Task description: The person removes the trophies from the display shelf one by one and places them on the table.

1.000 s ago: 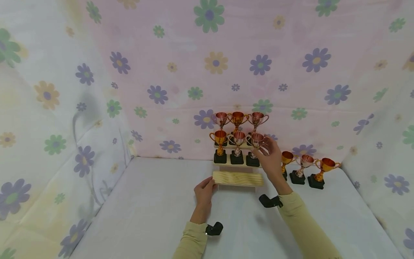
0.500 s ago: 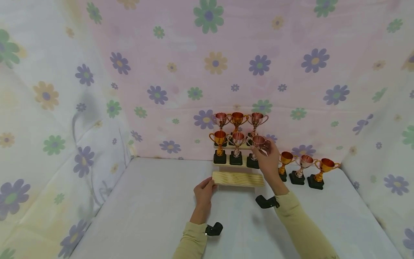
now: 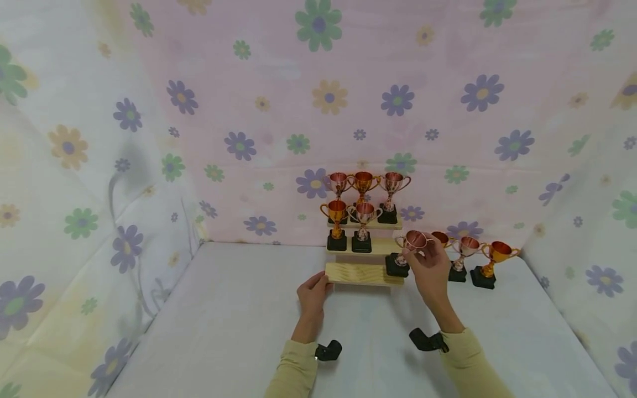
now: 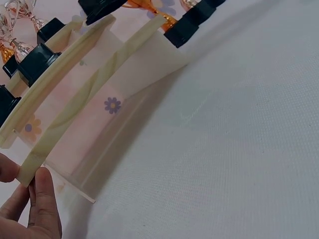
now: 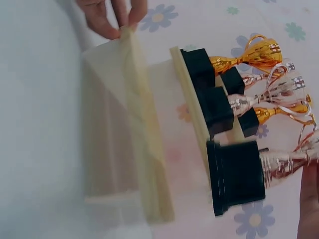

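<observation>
My right hand [image 3: 432, 273] holds a small rose-gold trophy cup [image 3: 415, 239] by its upper part. Its black square base [image 5: 238, 177] hangs before the right end of a three-tier wooden stand, off the boards as far as I can tell. With thumb and fingers, my left hand [image 3: 312, 298] pinches the left end of the lowest board [image 3: 355, 273]. A gold trophy [image 3: 337, 211] and a rose-gold trophy [image 3: 364, 213] stand on the middle board [image 3: 380, 246]. Three more, including a rose-gold trophy [image 3: 394, 182], stand on the top board [image 3: 393, 225].
On the white-covered table [image 3: 239, 309], right of the stand, are a rose-gold trophy [image 3: 466, 249], a gold trophy [image 3: 499, 253] and another gold trophy [image 3: 440, 239] partly hidden by my right hand. Flower-printed cloth [image 3: 278, 110] forms the back and sides.
My right hand has taken hold of the rose-gold trophy at the right end of the middle board and moved it off, rightward and toward me. The left hand keeps its grip.
</observation>
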### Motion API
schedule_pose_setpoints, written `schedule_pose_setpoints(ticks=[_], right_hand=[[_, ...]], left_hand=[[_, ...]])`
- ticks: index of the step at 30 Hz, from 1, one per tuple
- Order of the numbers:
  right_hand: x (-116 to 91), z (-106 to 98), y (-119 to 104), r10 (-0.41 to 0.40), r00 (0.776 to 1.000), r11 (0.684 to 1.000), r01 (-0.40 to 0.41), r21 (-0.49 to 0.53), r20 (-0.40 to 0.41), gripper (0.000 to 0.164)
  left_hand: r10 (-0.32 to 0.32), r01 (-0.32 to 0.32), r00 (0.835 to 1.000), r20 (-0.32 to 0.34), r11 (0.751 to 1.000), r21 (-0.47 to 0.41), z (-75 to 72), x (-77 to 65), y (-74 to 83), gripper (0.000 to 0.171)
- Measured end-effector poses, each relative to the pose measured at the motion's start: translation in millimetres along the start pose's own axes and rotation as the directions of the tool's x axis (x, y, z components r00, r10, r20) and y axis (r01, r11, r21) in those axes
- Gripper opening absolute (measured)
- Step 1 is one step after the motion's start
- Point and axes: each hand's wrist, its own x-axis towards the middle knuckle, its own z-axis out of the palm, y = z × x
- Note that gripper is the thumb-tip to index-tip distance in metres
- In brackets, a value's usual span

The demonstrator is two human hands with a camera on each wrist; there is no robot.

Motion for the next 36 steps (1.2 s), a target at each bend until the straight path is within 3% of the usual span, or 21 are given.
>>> schedule_pose_setpoints(ticks=[7, 17, 21, 27, 36], right_hand=[[-24.4, -41.8, 0.8, -0.030, 0.991, 0.993, 0.045, -0.108, 0.133, 0.053], [-50.7, -105.0, 14.4, 0.074, 0.978, 0.946, -0.007, -0.324, 0.196, 0.053], [-46.0, -125.9, 20.7, 0.091, 0.968, 0.936, -0.003, -0.351, 0.234, 0.053], [-31.1, -144.3, 25.6, 0.120, 0.946, 0.942, -0.013, -0.335, 0.302, 0.048], [-5.1, -156.9, 28.1, 0.145, 0.946, 0.917, -0.019, -0.399, 0.289, 0.050]], left_hand=[[-0.005, 0.005, 1.000, -0.003, 1.000, 0.009, -0.3, 1.6, -1.1, 0.028], [0.031, -0.031, 1.000, -0.003, 0.999, -0.008, -0.5, 0.6, -2.4, 0.027], [0.068, -0.069, 0.998, -0.002, 0.997, -0.017, -0.1, 0.7, -4.3, 0.027], [0.053, -0.053, 0.998, -0.016, 0.999, -0.009, 0.2, 3.7, -6.8, 0.027], [0.026, -0.026, 1.000, -0.016, 1.000, 0.007, -0.4, 4.5, -6.1, 0.027]])
